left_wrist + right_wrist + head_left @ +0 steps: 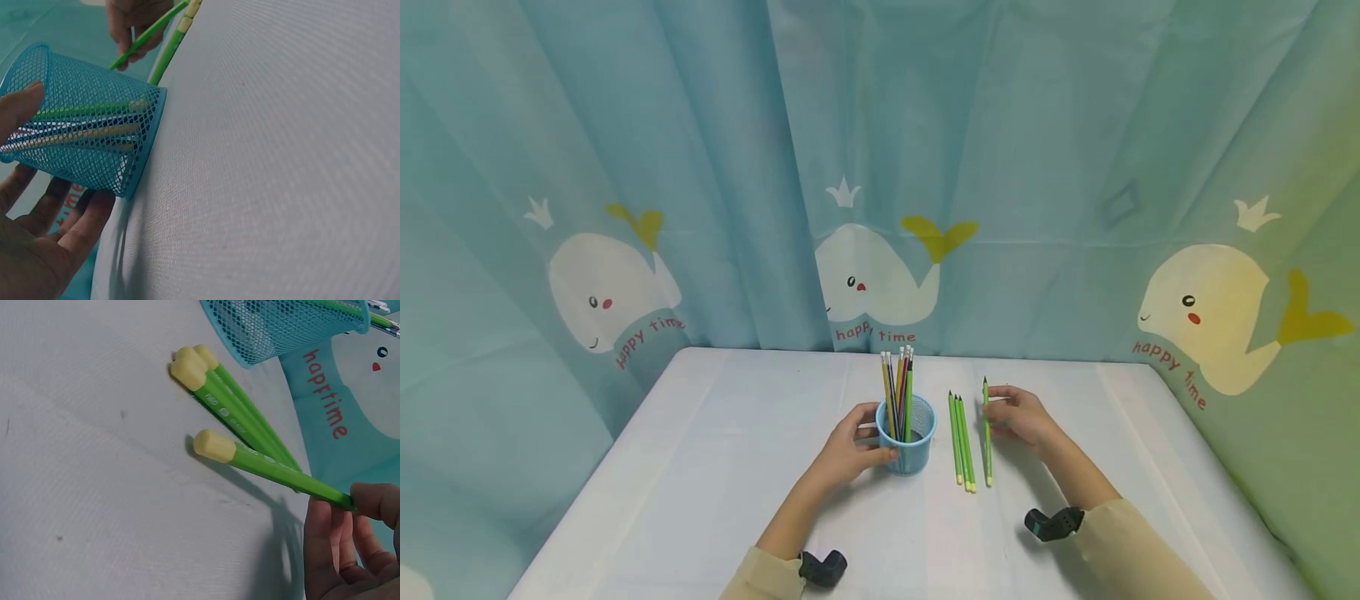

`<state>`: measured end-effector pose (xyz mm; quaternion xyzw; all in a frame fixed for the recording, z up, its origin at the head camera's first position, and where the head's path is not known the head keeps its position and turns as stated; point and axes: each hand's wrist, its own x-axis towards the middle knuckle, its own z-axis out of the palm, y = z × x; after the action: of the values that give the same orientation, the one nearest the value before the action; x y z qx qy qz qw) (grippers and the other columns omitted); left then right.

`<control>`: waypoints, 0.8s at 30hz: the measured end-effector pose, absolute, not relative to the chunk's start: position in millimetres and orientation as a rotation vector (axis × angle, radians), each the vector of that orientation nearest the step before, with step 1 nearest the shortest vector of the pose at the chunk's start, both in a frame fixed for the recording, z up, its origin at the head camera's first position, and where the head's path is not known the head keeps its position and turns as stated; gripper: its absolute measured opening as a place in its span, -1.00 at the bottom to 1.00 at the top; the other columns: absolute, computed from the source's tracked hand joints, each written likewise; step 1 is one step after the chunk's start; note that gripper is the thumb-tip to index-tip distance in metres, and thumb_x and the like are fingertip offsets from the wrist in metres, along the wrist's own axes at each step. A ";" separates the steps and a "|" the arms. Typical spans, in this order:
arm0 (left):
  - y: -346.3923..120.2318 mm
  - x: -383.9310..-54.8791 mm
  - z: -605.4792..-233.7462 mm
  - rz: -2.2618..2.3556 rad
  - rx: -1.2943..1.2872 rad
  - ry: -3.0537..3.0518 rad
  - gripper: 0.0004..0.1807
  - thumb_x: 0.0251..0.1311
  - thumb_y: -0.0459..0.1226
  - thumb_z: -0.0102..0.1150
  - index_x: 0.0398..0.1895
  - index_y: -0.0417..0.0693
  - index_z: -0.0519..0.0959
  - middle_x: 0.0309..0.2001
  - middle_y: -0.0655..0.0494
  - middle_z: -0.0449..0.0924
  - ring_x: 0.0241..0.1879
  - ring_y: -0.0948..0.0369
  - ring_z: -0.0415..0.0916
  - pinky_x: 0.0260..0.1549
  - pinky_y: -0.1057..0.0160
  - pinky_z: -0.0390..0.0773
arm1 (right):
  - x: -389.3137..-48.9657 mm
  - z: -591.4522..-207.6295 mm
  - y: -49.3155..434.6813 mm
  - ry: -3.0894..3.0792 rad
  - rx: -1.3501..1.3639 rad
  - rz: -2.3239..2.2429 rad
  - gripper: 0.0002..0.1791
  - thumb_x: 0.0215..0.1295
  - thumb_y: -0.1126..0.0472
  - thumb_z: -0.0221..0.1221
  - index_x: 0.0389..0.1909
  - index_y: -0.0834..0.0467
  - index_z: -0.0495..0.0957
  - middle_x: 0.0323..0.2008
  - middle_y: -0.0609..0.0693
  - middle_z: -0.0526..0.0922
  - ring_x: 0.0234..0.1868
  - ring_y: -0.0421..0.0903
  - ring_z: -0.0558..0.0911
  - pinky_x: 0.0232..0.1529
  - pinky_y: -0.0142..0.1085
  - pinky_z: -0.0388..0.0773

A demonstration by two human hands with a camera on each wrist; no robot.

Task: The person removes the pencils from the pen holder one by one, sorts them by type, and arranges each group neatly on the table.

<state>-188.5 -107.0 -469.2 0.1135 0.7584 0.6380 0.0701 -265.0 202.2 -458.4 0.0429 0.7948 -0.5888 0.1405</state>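
Observation:
A light-blue mesh pencil cup [907, 457] stands upright on the table with several pencils [899, 392] in it, one of them green. My left hand [847, 447] holds the cup from its left side, thumb in front and fingers behind. In my right hand [1019, 417], thumb and fingers pinch a green pencil [281, 472] near its sharpened tip, its yellow eraser end toward me. Left of it, 3 more green pencils [962, 442] lie side by side on the white cloth, tips pointing away, between the cup and the right hand.
The table [700, 500] has a white cloth. Behind it hangs a teal curtain [1037, 167] printed with whales. Each wrist wears a black camera, one on the left [823, 569] and one on the right [1054, 524].

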 end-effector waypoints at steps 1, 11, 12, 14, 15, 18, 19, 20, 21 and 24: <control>-107.0 -188.2 -469.2 1.917 0.339 2.283 -0.18 0.06 -0.30 0.48 0.39 -0.12 0.29 0.31 -0.23 0.39 0.27 -0.18 0.44 0.20 -0.02 0.55 | -264.5 -459.2 201.3 2.306 0.129 -1.683 -0.44 0.32 0.27 0.20 0.31 0.30 0.35 0.02 0.21 0.58 -0.16 -0.09 0.62 -0.19 -0.28 0.72; -106.9 -187.1 -467.8 1.926 0.338 2.276 -0.19 0.07 -0.31 0.47 0.39 -0.12 0.29 0.32 -0.23 0.38 0.28 -0.18 0.43 0.20 -0.02 0.55 | -266.6 -468.8 193.9 2.385 0.131 -1.561 -0.44 0.22 0.28 0.30 0.25 0.29 0.43 -0.07 0.21 0.63 -0.24 -0.09 0.67 -0.30 -0.27 0.72; -106.9 -187.0 -467.7 1.926 0.340 2.279 -0.19 0.07 -0.31 0.47 0.39 -0.13 0.29 0.31 -0.23 0.39 0.27 -0.19 0.44 0.20 -0.02 0.55 | -267.0 -469.6 193.2 2.399 0.121 -1.543 -0.44 0.22 0.29 0.30 0.24 0.30 0.44 -0.09 0.21 0.63 -0.25 -0.09 0.67 -0.30 -0.26 0.73; -106.8 -186.6 -468.0 1.925 0.340 2.277 -0.19 0.07 -0.32 0.47 0.39 -0.14 0.29 0.31 -0.24 0.39 0.27 -0.19 0.44 0.20 -0.02 0.55 | -266.9 -471.0 191.7 2.429 0.114 -1.503 -0.46 0.20 0.29 0.31 0.21 0.31 0.46 -0.14 0.18 0.64 -0.29 -0.09 0.67 -0.32 -0.26 0.73; -106.7 -186.3 -468.1 1.924 0.340 2.275 -0.19 0.06 -0.33 0.47 0.39 -0.15 0.29 0.31 -0.24 0.39 0.27 -0.19 0.44 0.20 -0.02 0.55 | -266.5 -471.1 190.8 2.443 0.115 -1.486 -0.46 0.19 0.29 0.32 0.20 0.31 0.47 -0.17 0.17 0.64 -0.30 -0.09 0.66 -0.33 -0.26 0.73; -106.5 -185.9 -468.5 1.925 0.347 2.273 -0.19 0.06 -0.33 0.47 0.39 -0.15 0.29 0.30 -0.24 0.39 0.26 -0.19 0.44 0.20 -0.01 0.55 | -265.2 -471.1 188.5 2.491 0.105 -1.428 -0.46 0.18 0.27 0.34 0.18 0.31 0.48 -0.21 0.15 0.63 -0.33 -0.09 0.65 -0.35 -0.27 0.72; -106.4 -186.0 -468.4 1.926 0.348 2.272 -0.19 0.06 -0.33 0.47 0.39 -0.15 0.29 0.30 -0.24 0.39 0.27 -0.19 0.44 0.20 -0.01 0.55 | -265.2 -471.0 187.7 2.502 0.109 -1.417 -0.46 0.17 0.26 0.35 0.17 0.30 0.48 -0.22 0.14 0.64 -0.34 -0.09 0.66 -0.35 -0.28 0.72; -106.4 -186.1 -468.4 1.928 0.349 2.271 -0.18 0.06 -0.32 0.47 0.39 -0.14 0.29 0.30 -0.24 0.39 0.27 -0.19 0.44 0.20 -0.01 0.55 | -265.0 -470.5 186.8 2.510 0.114 -1.412 -0.46 0.16 0.26 0.35 0.17 0.28 0.49 -0.22 0.13 0.64 -0.34 -0.09 0.66 -0.35 -0.29 0.72; -106.5 -186.3 -468.3 1.928 0.349 2.274 -0.18 0.06 -0.32 0.47 0.39 -0.14 0.29 0.30 -0.24 0.39 0.27 -0.19 0.44 0.20 -0.01 0.55 | -265.0 -470.2 186.0 2.514 0.113 -1.409 -0.46 0.16 0.26 0.35 0.17 0.28 0.49 -0.22 0.13 0.63 -0.34 -0.08 0.66 -0.35 -0.29 0.72; -106.9 -186.8 -468.7 1.927 0.349 2.277 -0.18 0.06 -0.32 0.47 0.40 -0.14 0.28 0.30 -0.24 0.38 0.27 -0.19 0.43 0.20 -0.02 0.55 | -265.1 -470.2 184.7 2.516 0.113 -1.405 -0.47 0.16 0.26 0.36 0.16 0.28 0.49 -0.22 0.14 0.63 -0.34 -0.08 0.67 -0.35 -0.28 0.73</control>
<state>-186.8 -106.9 -468.7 0.1160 0.7564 0.6400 0.0694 -265.1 184.7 -470.2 0.0387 0.8651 -0.4833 0.1285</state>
